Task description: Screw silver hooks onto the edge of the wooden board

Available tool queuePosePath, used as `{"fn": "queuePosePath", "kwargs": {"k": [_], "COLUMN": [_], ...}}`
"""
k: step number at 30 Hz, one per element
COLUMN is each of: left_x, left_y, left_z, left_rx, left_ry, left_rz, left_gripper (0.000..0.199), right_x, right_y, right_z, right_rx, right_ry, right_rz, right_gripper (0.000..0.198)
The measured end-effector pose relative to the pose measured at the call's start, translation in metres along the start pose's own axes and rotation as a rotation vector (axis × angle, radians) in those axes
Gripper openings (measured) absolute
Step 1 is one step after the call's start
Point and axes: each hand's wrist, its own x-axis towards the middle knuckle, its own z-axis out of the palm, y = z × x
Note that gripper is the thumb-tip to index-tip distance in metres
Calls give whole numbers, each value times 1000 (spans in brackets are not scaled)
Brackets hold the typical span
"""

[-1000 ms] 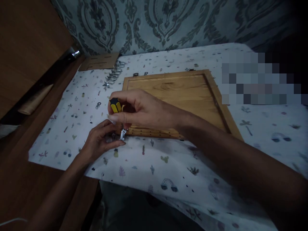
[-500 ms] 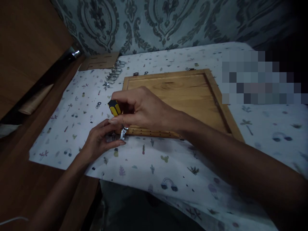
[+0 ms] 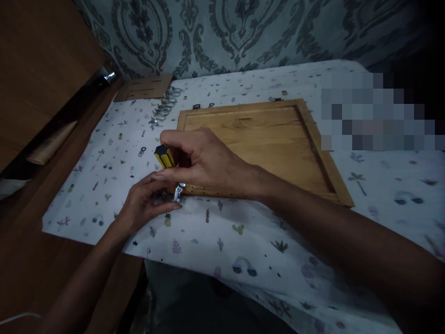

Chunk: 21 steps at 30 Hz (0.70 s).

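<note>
My right hand (image 3: 212, 160) is closed around the black and yellow handle of a screwdriver (image 3: 164, 157), which leans above the near left corner of a framed wooden panel (image 3: 264, 134). The screwdriver's shaft and tip are hidden by my fingers. A small silver metal latch (image 3: 178, 192) sits at the panel's near edge, by that corner. My left hand (image 3: 141, 199) grips around this latch, thumb below it and fingers above, close under my right fingertips. Small dark holes run along the near edge of the panel.
Several metal latches (image 3: 167, 104) lie in a row beyond the panel's left corner, beside a piece of cardboard (image 3: 144, 88). One loose metal piece (image 3: 142, 151) rests left of my right hand. A printed white cloth (image 3: 208, 236) covers the table. Brown wooden furniture (image 3: 41, 83) stands at the left.
My right hand and the screwdriver handle have shifted very slightly, the handle tipping a little to the left. My left hand and the latch stay in place.
</note>
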Motion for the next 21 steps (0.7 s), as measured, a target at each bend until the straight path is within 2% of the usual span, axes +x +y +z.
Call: {"fn": "queuePosePath", "kwargs": {"k": [5, 11, 21], "left_x": [1, 4, 2], "left_y": [2, 7, 4], "left_z": [2, -1, 1], "left_rx": [-1, 2, -1], "left_ry": [3, -2, 22], "left_rz": [-12, 40, 20], "left_gripper": [45, 41, 43], "right_x": [0, -1, -2], "right_y": [-5, -12, -9], "right_z": [-1, -4, 0], "right_rx": [-36, -47, -3], "right_ry": [-18, 78, 22], "right_rz": [16, -3, 34], "right_gripper": [43, 40, 37]}}
